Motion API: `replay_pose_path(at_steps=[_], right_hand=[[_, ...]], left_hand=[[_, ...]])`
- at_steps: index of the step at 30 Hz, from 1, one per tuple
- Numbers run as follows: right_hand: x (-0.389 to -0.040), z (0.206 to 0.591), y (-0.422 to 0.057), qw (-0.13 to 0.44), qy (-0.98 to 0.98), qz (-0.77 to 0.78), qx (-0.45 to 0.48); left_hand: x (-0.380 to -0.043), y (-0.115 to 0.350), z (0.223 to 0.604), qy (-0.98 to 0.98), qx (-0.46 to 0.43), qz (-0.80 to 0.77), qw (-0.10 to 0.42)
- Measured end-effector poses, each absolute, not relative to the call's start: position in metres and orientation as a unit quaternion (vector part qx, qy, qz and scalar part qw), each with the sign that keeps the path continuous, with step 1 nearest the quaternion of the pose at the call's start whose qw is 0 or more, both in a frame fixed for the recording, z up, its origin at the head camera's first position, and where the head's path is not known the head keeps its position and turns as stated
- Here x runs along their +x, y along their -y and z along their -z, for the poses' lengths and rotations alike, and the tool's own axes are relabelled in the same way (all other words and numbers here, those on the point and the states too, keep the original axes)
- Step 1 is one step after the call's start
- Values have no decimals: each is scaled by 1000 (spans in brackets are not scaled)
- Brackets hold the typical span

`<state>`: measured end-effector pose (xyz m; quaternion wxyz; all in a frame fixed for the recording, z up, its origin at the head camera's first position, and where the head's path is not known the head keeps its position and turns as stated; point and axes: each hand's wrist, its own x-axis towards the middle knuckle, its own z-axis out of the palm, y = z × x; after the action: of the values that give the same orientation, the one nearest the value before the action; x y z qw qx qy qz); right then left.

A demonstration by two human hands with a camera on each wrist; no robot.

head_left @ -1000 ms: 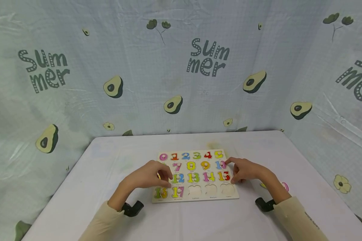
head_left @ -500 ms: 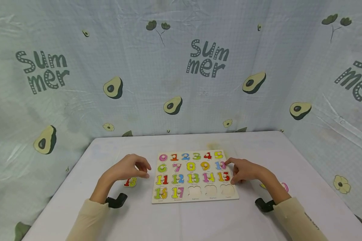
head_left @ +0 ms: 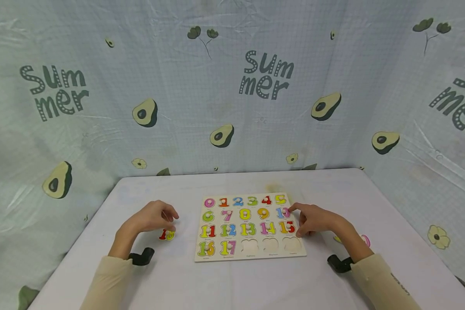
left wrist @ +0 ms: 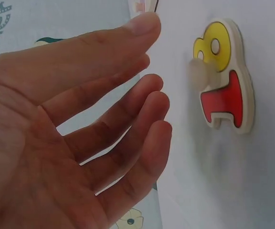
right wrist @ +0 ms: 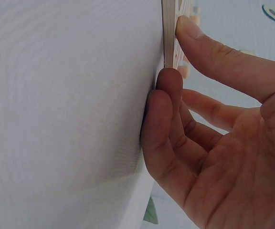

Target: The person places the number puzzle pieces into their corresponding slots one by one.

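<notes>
In the head view, a wooden number puzzle board (head_left: 238, 255) lies on the table with its pegged pieces 0 to 17 seated; three recesses in the front row are bare. My left hand (head_left: 153, 216) hovers left of the board, its fingers loosely bent and holding nothing. Just beneath it lies the red-and-yellow 18 piece (left wrist: 222, 93), its peg facing the palm in the left wrist view. My right hand (head_left: 315, 218) holds the board's right edge. The right wrist view has its thumb (right wrist: 190, 28) on the board's face and other fingers curled against the side.
Partly hidden by the right forearm, a pink-edged puzzle piece (head_left: 366, 240) and a yellow one (head_left: 337, 238) lie on the white table (head_left: 178, 284). Behind the table hangs a printed curtain (head_left: 170, 142). Each wrist wears a black camera mount (head_left: 142, 257).
My left hand has moved left from over the board to above the 18 piece, uncovering the board's left columns. The right hand stays at the board's edge.
</notes>
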<state>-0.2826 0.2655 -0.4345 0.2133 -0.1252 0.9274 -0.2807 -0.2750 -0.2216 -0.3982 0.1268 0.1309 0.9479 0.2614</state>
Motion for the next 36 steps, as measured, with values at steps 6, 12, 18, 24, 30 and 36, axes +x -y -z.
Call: replay_pose_path(at_steps=[6,12,18,24,30,36], right_hand=[[-282,433,-265,213,-928,280,-124],[-281,433,-265,213,-928,278,-125],[-281,432,-265,214,-928,279,-123],[-282,433,-266,213,-926,283,-129],[-281,433,-266,213,-925,285,-133],[-280,432,-265,213,-925,286,-132]], left_hand=[[-276,228,403,-939,137,-276,152],[-278,232,410,-924,162,-300,174],[-280,233,414,-924,165,-294,178],[-280,233,414,-923,159,-298,186],[-277,237,411,-911,161,-318,209],[-276,243,411,-908,166,-319,215]])
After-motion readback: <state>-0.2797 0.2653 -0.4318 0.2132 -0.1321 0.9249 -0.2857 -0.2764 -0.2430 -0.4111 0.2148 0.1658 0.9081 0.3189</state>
